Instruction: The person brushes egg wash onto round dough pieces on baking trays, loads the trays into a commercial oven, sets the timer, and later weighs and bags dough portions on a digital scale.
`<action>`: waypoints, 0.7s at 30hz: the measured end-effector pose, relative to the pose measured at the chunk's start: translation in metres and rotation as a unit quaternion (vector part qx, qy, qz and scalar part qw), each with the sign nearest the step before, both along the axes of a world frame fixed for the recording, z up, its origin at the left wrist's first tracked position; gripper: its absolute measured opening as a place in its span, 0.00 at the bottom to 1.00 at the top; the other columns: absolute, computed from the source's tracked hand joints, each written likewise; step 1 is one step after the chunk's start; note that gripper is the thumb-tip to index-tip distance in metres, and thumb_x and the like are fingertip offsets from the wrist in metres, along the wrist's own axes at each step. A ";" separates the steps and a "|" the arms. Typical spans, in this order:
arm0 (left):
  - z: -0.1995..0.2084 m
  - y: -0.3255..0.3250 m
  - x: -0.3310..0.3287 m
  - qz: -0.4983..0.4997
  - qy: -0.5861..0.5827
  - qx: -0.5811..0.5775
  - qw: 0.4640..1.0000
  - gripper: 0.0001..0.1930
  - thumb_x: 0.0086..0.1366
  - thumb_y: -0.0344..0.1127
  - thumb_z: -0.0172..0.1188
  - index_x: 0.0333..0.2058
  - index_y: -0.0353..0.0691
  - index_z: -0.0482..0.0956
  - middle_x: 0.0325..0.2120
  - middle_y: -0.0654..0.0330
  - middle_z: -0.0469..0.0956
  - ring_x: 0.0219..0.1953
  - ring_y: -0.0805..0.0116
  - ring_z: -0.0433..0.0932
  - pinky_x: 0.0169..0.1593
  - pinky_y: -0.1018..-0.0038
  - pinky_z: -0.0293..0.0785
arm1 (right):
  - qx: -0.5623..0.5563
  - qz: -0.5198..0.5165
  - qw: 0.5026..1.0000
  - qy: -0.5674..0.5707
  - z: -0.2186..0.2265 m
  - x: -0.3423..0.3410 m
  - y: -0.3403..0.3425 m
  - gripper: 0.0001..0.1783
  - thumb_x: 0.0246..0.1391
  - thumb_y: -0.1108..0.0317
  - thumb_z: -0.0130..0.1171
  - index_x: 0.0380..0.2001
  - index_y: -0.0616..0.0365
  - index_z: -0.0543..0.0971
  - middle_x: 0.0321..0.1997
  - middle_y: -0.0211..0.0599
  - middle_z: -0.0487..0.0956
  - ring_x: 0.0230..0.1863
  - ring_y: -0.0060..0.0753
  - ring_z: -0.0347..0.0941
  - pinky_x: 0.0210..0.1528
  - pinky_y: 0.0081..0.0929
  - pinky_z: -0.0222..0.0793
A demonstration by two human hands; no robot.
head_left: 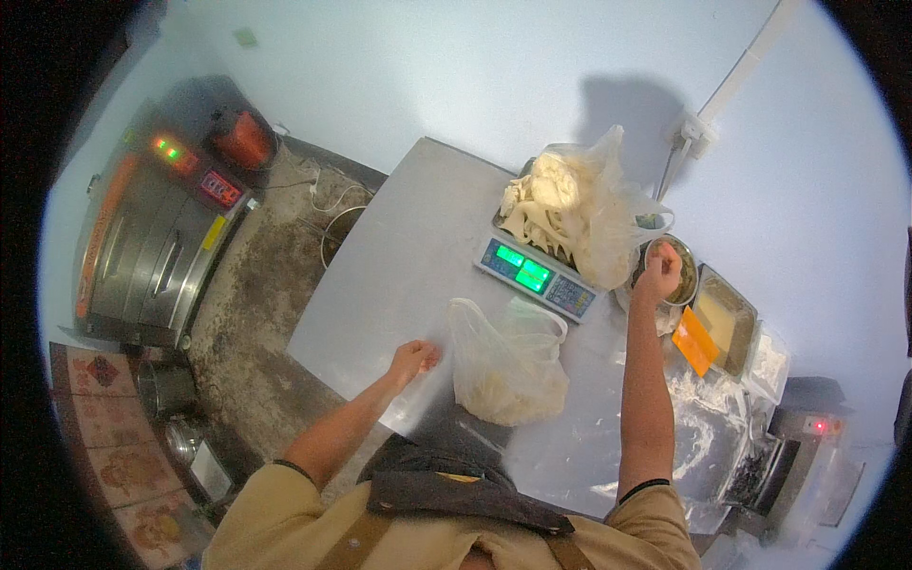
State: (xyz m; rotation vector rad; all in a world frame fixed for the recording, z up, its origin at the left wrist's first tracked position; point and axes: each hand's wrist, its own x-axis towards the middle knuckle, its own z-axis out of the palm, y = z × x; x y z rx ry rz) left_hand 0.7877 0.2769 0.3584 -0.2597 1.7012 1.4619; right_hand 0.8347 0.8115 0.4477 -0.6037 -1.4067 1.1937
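Observation:
My left hand (415,361) hovers with curled fingers over the near left part of the metal table, just left of a clear plastic bag (508,375); nothing shows in it. That bag stands upright, with something pale in its bottom. My right hand (665,273) is closed over a round metal bowl (691,293) at the table's right; its fingertips and whatever they hold are hidden. Behind the bag sits a digital scale (534,275) with a lit green display. White, dough-like strips and lumps (546,199) lie on it, beside another crumpled plastic bag (611,223).
Right of the bowl are a rectangular metal tray (727,332), an orange scraper (695,342) and a white-dusted patch of table (698,413). A machine with a red light (819,427) stands at the right. Far left is a steel appliance (157,261) with lit displays.

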 end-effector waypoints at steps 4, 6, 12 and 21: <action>0.000 -0.004 0.005 0.006 0.000 0.011 1.000 0.14 0.74 0.41 0.58 0.46 0.35 0.82 0.36 0.58 0.83 0.37 0.71 0.81 0.41 0.74 0.78 | 0.039 -0.008 0.998 -0.057 0.007 0.026 -0.027 0.22 0.55 0.76 0.64 0.54 0.62 0.75 0.52 0.40 0.77 0.48 0.34 0.78 0.54 0.30 0.73; -0.001 -0.004 0.005 0.003 0.006 0.006 1.000 0.14 0.73 0.41 0.58 0.45 0.35 0.82 0.35 0.59 0.83 0.36 0.71 0.81 0.41 0.74 0.78 | 0.103 0.007 0.990 -0.098 0.016 0.036 -0.043 0.30 0.54 0.72 0.67 0.59 0.62 0.72 0.58 0.45 0.73 0.54 0.39 0.75 0.58 0.36 0.71; -0.007 0.005 -0.002 -0.003 -0.012 0.057 0.998 0.15 0.74 0.44 0.58 0.45 0.36 0.81 0.37 0.58 0.83 0.37 0.71 0.80 0.41 0.75 0.77 | 0.329 0.029 0.921 -0.207 0.051 0.032 -0.098 0.48 0.51 0.58 0.74 0.69 0.62 0.61 0.67 0.54 0.65 0.69 0.56 0.60 0.70 0.53 0.55; 0.090 0.070 0.006 -0.003 0.240 0.217 0.946 0.30 0.71 0.51 0.62 0.64 0.39 0.69 0.55 0.56 0.76 0.55 0.67 0.76 0.61 0.64 0.72 | 0.349 -0.030 0.925 -0.147 0.091 0.030 -0.169 0.33 0.55 0.61 0.70 0.61 0.59 0.72 0.61 0.54 0.71 0.65 0.57 0.65 0.65 0.50 0.63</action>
